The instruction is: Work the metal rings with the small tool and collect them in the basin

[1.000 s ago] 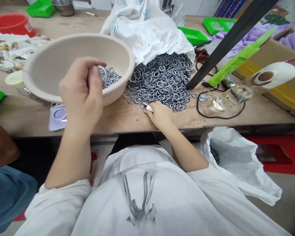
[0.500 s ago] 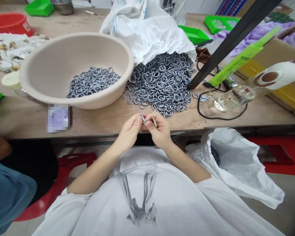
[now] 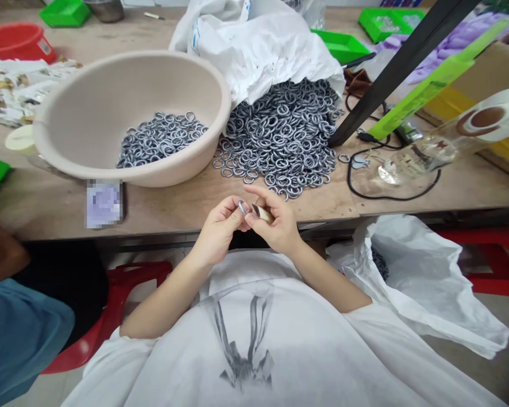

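Note:
Between the thumb and fingers of my left hand (image 3: 218, 230) is pinched a grey ring (image 3: 241, 207). My right hand (image 3: 282, 221) grips a short tool (image 3: 263, 213) with a pale body and a dark tip; its exact kind is unclear. The right fingers touch or nearly touch the ring, and the right index finger is lifted. Both hands are together at the table's front edge, just below a heap of grey rings (image 3: 280, 138). That heap spills from a white sack (image 3: 267, 59). More rings lie in the large beige basin (image 3: 78, 113) on the left.
A blurred-out square item (image 3: 104, 203) lies before the basin. To the right are a dark slanted post (image 3: 377, 96), a green strip (image 3: 424, 90), a clear bottle (image 3: 432, 152) and a black cable (image 3: 390, 198). An open white bag (image 3: 419, 271) stands below the table. Another person's arm (image 3: 2, 257) is at left.
My right index finger has lifted and the pale tool has turned, showing more of its body and dark tip. The ring in my left hand now faces more upward. The view has shifted slightly.

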### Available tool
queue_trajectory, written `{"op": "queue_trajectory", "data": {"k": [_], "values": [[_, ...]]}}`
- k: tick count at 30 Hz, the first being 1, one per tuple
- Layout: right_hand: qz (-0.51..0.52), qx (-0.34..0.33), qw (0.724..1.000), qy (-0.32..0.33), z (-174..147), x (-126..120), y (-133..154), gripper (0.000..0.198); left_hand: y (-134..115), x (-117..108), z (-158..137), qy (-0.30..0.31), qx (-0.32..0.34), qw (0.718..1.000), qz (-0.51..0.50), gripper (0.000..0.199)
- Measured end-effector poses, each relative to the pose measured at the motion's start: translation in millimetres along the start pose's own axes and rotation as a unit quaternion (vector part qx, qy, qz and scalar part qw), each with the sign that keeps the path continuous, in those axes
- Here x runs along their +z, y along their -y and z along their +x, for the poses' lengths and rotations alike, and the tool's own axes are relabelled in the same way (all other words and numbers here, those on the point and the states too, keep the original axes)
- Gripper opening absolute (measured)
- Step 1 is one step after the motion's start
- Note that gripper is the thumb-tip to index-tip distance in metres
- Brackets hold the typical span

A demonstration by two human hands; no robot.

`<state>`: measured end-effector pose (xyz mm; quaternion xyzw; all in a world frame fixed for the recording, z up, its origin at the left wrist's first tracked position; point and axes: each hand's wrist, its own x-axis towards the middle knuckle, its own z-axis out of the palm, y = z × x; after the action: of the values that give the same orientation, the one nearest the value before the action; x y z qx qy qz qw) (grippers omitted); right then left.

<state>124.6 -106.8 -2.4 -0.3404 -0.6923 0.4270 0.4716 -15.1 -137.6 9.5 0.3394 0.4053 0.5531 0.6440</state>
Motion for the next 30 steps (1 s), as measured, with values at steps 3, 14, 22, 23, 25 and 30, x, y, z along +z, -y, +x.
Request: {"op": "queue_trajectory", "data": {"k": [3,14,22,23,25,30], "values": [[0.005,-0.021,0.999,0.03,3.7,-1.9,1.9,0.026,-0.9,-5.5,0.9,0.006,-0.006,0.999,0.035,0.031],[0.055,0.052,0.996,-0.047,-8.1,14.3,-9.6,0.027,-0.1,14.3,-4.6,0.009,-0.069,0.997,-0.028,0.045],[0.019,0.039,0.998,-0.043,7.3,-2.7,-1.5,0.031,3.3,11.3,-4.3,0.019,-0.057,0.998,-0.019,0.049],[-0.022,0.007,0.999,-0.023,7.1,-6.5,0.6,0.034,1.9,10.8,-4.3,0.014,-0.055,0.998,-0.022,0.049],[-0.095,-0.057,0.994,0.026,4.7,-11.9,4.4,0.04,-0.3,10.4,-4.6,0.004,-0.054,0.998,-0.031,0.048],[-0.17,-0.1,0.978,0.071,-1.1,-13.5,8.6,0.05,-0.5,12.8,-6.5,-0.025,-0.062,0.997,-0.044,0.048]]}}
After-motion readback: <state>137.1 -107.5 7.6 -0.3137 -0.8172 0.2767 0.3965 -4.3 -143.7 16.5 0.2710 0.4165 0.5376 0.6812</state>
